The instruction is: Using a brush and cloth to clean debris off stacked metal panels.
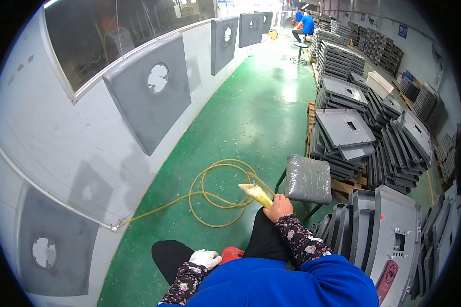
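My right hand (279, 207), bare, is closed around a long yellow piece (258, 195) that looks wrapped and has a pale, wide end. Its exact kind is unclear. It points up and left, over a coiled yellow hose (222, 160) on the floor. My left hand (206, 259) wears a white glove and lies low by my left knee with curled fingers. Whatever those fingers may hold is hidden. Just beside the glove shows a red thing (231, 254), possibly a shoe; only part of it is visible.
Dark grey panels (153, 92) with round holes hang along the left wall. A plastic-covered stool (308, 179) stands at my right, near stacked grey panels (344, 128) on pallets. A red handheld object (387, 277) rests against a nearer panel. People in blue (306, 24) are farther back.
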`<state>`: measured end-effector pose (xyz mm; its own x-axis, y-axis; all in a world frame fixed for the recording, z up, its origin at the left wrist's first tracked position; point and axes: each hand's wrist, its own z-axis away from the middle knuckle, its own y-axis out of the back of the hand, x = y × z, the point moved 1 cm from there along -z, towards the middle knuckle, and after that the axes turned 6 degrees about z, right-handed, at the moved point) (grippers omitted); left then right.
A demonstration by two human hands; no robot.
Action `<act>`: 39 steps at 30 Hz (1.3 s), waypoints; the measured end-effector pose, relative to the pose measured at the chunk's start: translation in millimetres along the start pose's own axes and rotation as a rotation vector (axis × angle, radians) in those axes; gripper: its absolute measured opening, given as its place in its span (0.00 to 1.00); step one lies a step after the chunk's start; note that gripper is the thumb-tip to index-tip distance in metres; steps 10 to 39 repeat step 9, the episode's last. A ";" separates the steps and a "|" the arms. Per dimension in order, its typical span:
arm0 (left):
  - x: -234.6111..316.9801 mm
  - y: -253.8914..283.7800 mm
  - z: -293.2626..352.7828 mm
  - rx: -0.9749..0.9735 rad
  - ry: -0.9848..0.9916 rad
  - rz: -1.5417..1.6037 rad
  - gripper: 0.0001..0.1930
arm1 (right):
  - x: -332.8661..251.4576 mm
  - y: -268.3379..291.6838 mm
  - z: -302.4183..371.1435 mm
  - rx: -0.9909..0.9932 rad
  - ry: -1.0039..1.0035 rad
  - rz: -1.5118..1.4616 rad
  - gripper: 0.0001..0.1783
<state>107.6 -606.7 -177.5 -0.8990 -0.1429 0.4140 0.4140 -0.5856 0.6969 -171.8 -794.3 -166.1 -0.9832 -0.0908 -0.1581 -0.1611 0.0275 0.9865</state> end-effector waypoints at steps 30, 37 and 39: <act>-2.3 -1.9 -1.7 0.004 -0.010 -0.008 0.24 | -1.3 4.6 -0.3 -0.062 -0.005 0.022 0.34; -2.3 -1.9 -1.7 0.004 -0.010 -0.008 0.24 | -1.3 4.6 -0.3 -0.062 -0.005 0.022 0.34; -2.3 -1.9 -1.7 0.004 -0.010 -0.008 0.24 | -1.3 4.6 -0.3 -0.062 -0.005 0.022 0.34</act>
